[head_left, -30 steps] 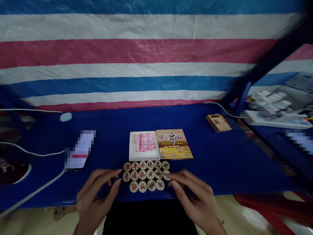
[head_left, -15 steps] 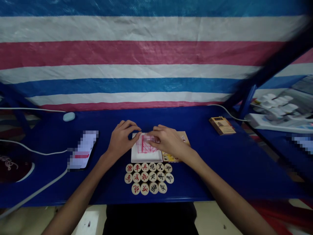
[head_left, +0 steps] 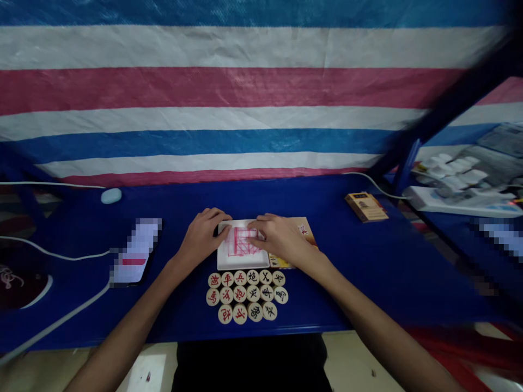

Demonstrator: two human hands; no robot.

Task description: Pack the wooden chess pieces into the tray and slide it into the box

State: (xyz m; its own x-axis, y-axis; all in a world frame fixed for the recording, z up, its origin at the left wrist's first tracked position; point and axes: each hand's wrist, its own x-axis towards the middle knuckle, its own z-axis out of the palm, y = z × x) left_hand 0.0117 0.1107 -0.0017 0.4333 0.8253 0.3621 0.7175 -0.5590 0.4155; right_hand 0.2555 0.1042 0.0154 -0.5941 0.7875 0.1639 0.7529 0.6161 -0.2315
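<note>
A thin translucent sheet with red grid lines [head_left: 244, 242] lies folded in a white tray [head_left: 243, 263]. My left hand [head_left: 205, 233] is at the tray's left edge, thumb and fingers apart, fingertips by the sheet's upper left. My right hand [head_left: 278, 234] reaches over the tray's right side, its fingertips on the sheet's right part; whether they pinch it is hard to make out. Under my right hand a printed box lid [head_left: 304, 228] shows in part. Several round wooden chess pieces [head_left: 253, 294] with red or black characters stand in three rows in front of the tray.
A phone [head_left: 137, 253] with a cable lies on the left of the blue table [head_left: 347, 294], a pale blue case [head_left: 111, 196] behind it. At the right are a small brown box [head_left: 366, 207] and a white power strip [head_left: 457, 202]. A dark red shoe-like object [head_left: 20, 286] is far left.
Both hands have lowered onto the tray, and the sheet lies flatter in it. My left fingers have come down towards the tray's edge. The view has shifted slightly.
</note>
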